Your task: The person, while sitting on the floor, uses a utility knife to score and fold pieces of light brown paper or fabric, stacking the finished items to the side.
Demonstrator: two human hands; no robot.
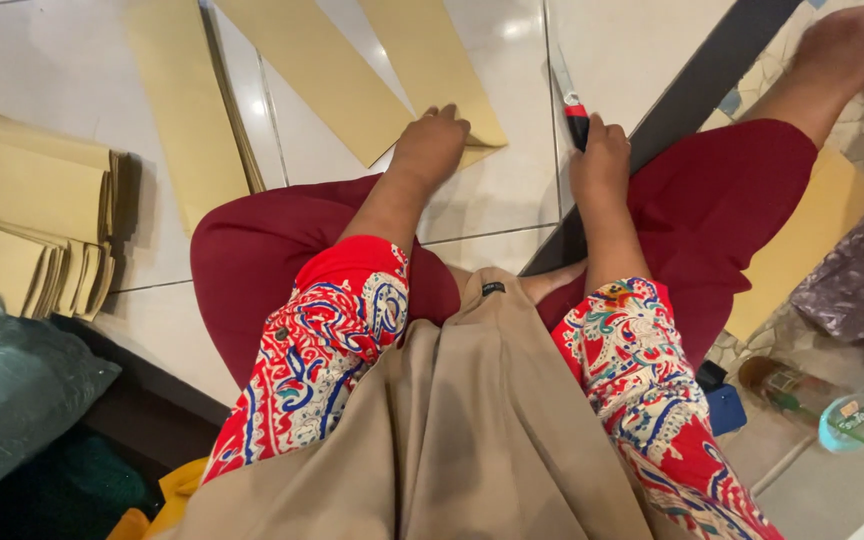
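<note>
Closely: right hand (600,160) fingers curl around a red-handled utility knife (570,100), blade apparently pointing away along the floor (512,190) tile seam. Left hand (432,145) fingers, curled together, press a tan paper strip (332,75); its long axis runs diagonally, far-left to near-right.

The right hand (600,160) hides most of the red-handled cutter (573,110); at nine o'clock, the paper stack (27,215) runs off-frame.
</note>
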